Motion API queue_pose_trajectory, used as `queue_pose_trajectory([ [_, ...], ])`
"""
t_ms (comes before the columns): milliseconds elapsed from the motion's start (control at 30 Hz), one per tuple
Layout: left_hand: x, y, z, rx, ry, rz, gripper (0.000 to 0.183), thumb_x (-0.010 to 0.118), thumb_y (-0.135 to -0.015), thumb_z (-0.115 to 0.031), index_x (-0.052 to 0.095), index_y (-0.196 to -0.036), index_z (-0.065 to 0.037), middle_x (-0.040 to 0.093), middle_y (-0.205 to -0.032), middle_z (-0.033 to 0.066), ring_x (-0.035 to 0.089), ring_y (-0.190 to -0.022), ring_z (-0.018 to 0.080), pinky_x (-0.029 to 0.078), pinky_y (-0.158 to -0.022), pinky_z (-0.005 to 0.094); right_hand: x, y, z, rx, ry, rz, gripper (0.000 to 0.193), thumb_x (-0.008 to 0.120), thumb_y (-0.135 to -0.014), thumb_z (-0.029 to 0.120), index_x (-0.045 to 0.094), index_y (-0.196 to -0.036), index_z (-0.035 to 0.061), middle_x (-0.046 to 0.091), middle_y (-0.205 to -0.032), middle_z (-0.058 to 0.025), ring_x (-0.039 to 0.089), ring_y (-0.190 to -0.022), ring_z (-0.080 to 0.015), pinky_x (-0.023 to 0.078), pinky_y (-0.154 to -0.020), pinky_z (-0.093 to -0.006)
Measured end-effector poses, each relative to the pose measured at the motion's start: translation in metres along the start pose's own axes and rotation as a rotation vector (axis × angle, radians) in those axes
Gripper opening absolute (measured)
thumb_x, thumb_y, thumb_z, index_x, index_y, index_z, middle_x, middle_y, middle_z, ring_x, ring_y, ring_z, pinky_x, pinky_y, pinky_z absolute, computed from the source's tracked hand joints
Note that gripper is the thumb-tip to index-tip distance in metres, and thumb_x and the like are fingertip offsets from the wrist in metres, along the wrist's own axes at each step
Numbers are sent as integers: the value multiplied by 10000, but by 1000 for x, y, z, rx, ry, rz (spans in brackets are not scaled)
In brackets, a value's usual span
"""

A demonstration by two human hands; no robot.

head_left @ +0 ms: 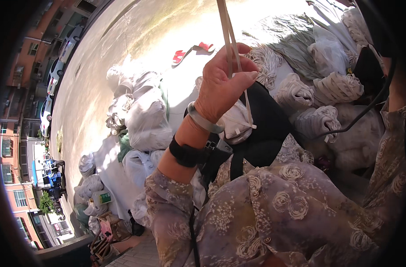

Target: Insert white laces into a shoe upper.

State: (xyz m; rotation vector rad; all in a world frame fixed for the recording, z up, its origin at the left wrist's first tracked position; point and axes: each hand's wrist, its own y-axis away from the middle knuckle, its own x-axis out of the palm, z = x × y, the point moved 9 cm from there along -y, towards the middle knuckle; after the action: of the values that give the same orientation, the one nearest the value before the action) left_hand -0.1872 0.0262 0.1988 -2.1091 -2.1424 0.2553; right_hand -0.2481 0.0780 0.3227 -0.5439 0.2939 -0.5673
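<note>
Beige strap in left hand

The view looks from the wearer's head, through a wide fisheye lens, steeply down and forward. Closest below is the wearer's mauve, rose-patterned cloth blouse, filling the lower part; the bare left hand is near, just above the middle. Pale, sunlit ground spreads farther off, toward the top. Its far edge bends along the left rim, where parked white cars and orange-walled buildings appear small, distant and tipped sideways.
</note>
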Motion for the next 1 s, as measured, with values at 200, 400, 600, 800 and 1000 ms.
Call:
queue_pose_trajectory([
  [200, 2, 6, 29, -136, -12, 58, 279, 624, -793, -114, 572, -1042, 1, 609, -792, 50, 596, -771, 123, 464, -732, 255, -50, 28, -27, 96, 222, 5, 200, 473, -904, 222, 529, -846, 39, 409, -611, 42, 346, -534, -45, 316, -483, -219],
  [400, 20, 30, 71, 12, -149, 83, 180, 573, -892, -183, 574, -924, -7, 542, -702, -14, 515, -636, 56, 437, -624, 195, -98, 52, -61, 186, 435, 45, 152, 523, -870, 178, 532, -852, 28, 457, -640, 31, 397, -570, -53, 356, -529, -230],
  [600, 71, 93, 153, -173, -431, 453, 267, 485, -918, -225, 546, -753, -25, 490, -602, -12, 473, -589, 107, 393, -564, 288, -81, 52, -82, 243, 596, 105, 127, 574, -835, 135, 534, -857, 16, 505, -670, 20, 448, -607, -61, 395, -574, -242],
  [800, 53, 99, 161, -382, -119, 515, 321, 458, -928, -266, 547, -726, -34, 477, -629, -8, 428, -632, 80, 369, -589, 255, -26, 103, -197, 439, 541, 261, 140, 580, -798, 117, 572, -782, -22, 551, -626, -40, 493, -634, -83, 429, -607, -273],
  [1000, 53, 83, 131, -342, -70, 502, 345, 463, -932, -303, 557, -719, -49, 442, -601, -44, 381, -573, 51, 321, -529, 220, 60, 129, -277, 465, 340, 233, 223, 638, -786, 187, 570, -783, -25, 557, -641, -99, 506, -608, -139, 427, -585, -305],
])
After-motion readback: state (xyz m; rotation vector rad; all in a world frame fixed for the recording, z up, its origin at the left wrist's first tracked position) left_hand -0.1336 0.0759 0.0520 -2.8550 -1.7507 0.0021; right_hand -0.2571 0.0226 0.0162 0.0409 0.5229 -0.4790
